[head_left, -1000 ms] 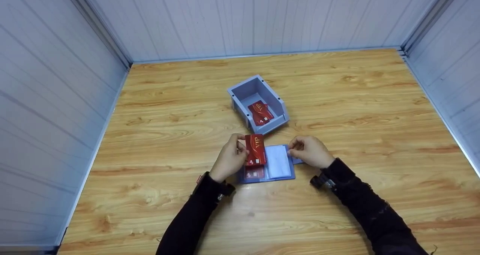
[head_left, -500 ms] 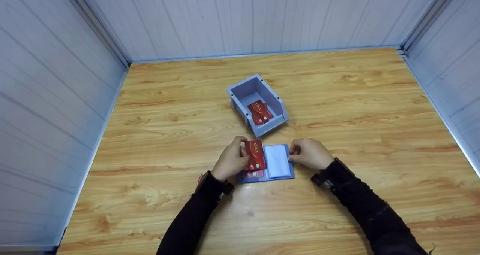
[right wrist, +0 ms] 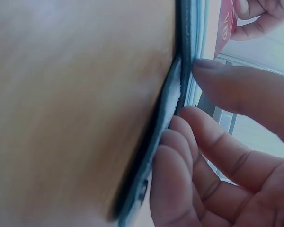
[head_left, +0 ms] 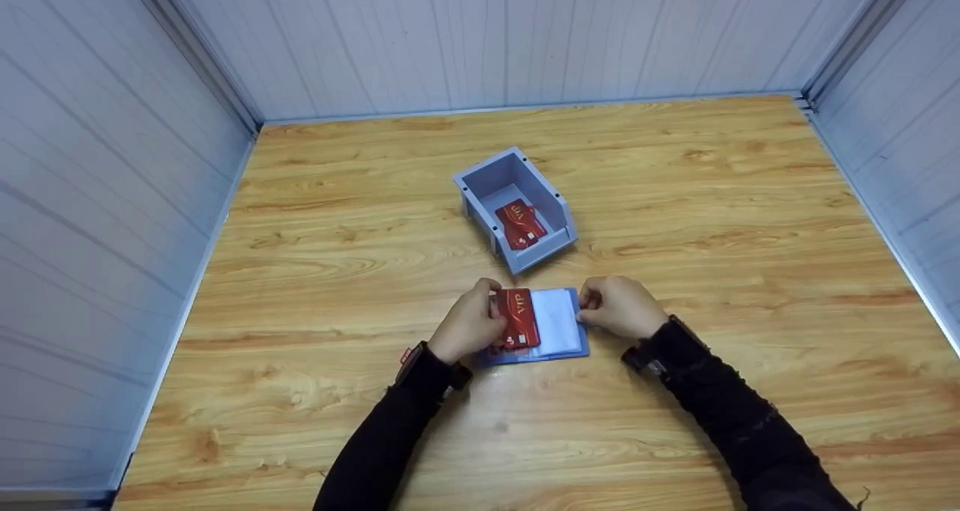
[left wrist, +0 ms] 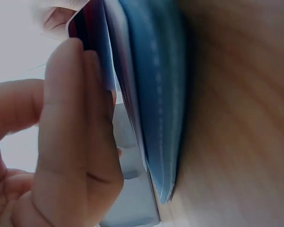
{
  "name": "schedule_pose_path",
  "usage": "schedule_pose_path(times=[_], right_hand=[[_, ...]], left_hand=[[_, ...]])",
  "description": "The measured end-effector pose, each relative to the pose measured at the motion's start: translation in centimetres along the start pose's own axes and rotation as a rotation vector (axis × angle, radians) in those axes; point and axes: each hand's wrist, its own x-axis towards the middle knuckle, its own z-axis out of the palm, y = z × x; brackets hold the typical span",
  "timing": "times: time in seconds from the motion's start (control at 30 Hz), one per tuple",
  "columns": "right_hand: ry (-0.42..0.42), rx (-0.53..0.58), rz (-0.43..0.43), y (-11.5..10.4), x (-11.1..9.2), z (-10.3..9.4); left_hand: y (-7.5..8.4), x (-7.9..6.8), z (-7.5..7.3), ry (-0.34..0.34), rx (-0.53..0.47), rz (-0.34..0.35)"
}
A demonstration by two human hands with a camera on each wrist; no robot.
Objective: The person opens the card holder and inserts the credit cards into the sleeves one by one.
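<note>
My left hand (head_left: 469, 322) holds a red VIP card (head_left: 519, 318) between thumb and fingers. The card lies low over the left half of an open blue card holder (head_left: 584, 344); whether it touches a sleeve there is hard to tell. Clear whitish sleeves (head_left: 555, 322) fill the right half. At the holder's right edge, my right hand (head_left: 619, 307) pinches the cover; the right wrist view shows its thumb (right wrist: 227, 82) on the inner side and its fingers (right wrist: 199, 137) by the strap (right wrist: 154, 137). Another red card shows partly beneath the held one.
Just behind the holder stands a grey-blue open-front bin (head_left: 547, 249) with red VIP cards (head_left: 520, 224) lying inside. The wooden table (head_left: 337, 196) is bounded by white panel walls (head_left: 465, 38) at the back and both sides.
The left hand has lowered the red card toward the holder and shifted it slightly right. My right hand has moved from near the strap to the holder's right edge.
</note>
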Motion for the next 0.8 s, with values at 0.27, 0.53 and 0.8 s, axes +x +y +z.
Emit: schedule_pose_path(times=[0.27,0.53,0.8], right_hand=[[0.002,0.003,-0.006,0.13,0.02,0.07],[0.001,-0.01,-0.002,0.3,-0.01,0.11],[-0.008,-0.004,0.007,0.24,0.13,0.07]], left_hand=[[0.1,0.02,0.33,-0.033,-0.034,-0.013],[0.37,-0.03,0.67,-0.053,-0.097,-0.032],[0.42,-0.12,0.49,-0.081,-0.179,-0.08]])
